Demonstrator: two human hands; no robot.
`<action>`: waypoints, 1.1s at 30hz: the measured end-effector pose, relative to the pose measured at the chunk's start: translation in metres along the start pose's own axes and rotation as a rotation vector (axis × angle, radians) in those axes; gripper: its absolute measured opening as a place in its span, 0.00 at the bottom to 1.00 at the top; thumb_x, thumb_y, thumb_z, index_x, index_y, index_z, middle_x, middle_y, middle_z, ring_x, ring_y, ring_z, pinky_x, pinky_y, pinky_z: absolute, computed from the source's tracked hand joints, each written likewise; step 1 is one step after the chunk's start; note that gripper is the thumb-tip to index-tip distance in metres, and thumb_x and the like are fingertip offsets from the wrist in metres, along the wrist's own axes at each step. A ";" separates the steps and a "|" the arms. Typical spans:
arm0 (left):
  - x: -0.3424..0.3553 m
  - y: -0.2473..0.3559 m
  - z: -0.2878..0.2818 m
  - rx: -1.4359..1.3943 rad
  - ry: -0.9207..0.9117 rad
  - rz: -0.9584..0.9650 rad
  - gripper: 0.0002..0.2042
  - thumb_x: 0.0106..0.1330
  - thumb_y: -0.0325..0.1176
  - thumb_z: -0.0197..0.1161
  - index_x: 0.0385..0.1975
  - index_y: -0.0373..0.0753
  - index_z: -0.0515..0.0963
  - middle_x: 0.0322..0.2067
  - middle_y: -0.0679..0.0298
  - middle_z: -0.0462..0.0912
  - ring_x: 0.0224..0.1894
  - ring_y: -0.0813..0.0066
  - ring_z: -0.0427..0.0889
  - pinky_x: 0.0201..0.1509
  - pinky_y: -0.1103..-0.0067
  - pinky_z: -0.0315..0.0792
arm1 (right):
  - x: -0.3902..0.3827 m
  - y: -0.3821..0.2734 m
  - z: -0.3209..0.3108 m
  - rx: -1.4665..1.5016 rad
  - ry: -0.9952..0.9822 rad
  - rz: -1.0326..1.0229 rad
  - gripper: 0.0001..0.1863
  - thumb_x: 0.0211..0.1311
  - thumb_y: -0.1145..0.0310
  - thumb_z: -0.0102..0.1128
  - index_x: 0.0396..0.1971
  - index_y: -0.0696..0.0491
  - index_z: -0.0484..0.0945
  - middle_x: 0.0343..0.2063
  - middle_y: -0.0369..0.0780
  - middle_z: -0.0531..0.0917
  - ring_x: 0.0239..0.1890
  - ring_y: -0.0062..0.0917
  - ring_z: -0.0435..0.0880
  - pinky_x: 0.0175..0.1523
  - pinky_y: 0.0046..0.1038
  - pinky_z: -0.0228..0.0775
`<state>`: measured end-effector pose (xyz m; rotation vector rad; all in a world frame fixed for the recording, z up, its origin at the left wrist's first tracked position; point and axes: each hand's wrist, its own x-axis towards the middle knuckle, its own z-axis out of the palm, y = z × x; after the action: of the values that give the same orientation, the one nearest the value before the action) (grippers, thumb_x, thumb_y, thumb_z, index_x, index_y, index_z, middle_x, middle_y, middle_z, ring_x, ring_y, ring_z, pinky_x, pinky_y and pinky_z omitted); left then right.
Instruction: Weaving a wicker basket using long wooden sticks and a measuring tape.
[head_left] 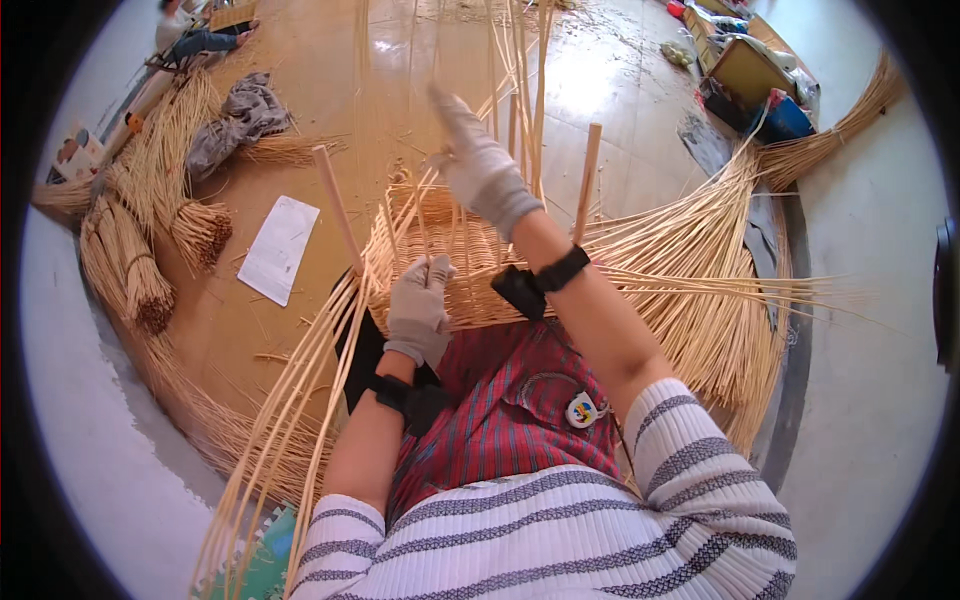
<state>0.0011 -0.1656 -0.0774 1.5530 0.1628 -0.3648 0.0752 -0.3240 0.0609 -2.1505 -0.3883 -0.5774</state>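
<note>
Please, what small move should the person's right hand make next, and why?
Perhaps lower the right hand toward the near side of the basket: it is raised, while the left hand is at that side, and loose strands spread out to the left.

There is room between the white sheet (279,250) and the left stick (338,208). The right stick (587,182) and long canes (705,310) crowd the basket's (475,298) right side; more canes (322,340) slant down from its left corner.
</note>
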 end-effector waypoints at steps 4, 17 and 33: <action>0.002 0.010 -0.004 0.173 -0.023 -0.078 0.09 0.77 0.36 0.64 0.39 0.35 0.79 0.25 0.66 0.82 0.13 0.82 0.74 0.15 0.82 0.66 | -0.136 0.062 -0.023 0.347 0.133 0.135 0.25 0.80 0.71 0.49 0.72 0.52 0.58 0.38 0.42 0.83 0.39 0.26 0.86 0.51 0.34 0.83; -0.001 0.054 0.017 0.492 0.323 0.440 0.26 0.59 0.40 0.81 0.54 0.38 0.77 0.30 0.61 0.85 0.31 0.69 0.82 0.35 0.71 0.75 | -0.179 0.037 -0.051 0.702 0.226 0.502 0.08 0.82 0.64 0.52 0.50 0.52 0.74 0.37 0.40 0.85 0.37 0.23 0.84 0.46 0.25 0.80; 0.026 0.002 0.084 0.305 -0.070 0.133 0.12 0.76 0.41 0.66 0.39 0.38 0.84 0.23 0.67 0.79 0.22 0.78 0.76 0.31 0.75 0.73 | -0.109 0.079 -0.062 0.597 0.424 0.042 0.25 0.74 0.75 0.52 0.69 0.55 0.66 0.57 0.45 0.82 0.53 0.28 0.85 0.55 0.26 0.80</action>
<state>0.0160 -0.2527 -0.0821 1.8380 -0.0539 -0.3501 0.0034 -0.4280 -0.0165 -1.4198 -0.2379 -0.7612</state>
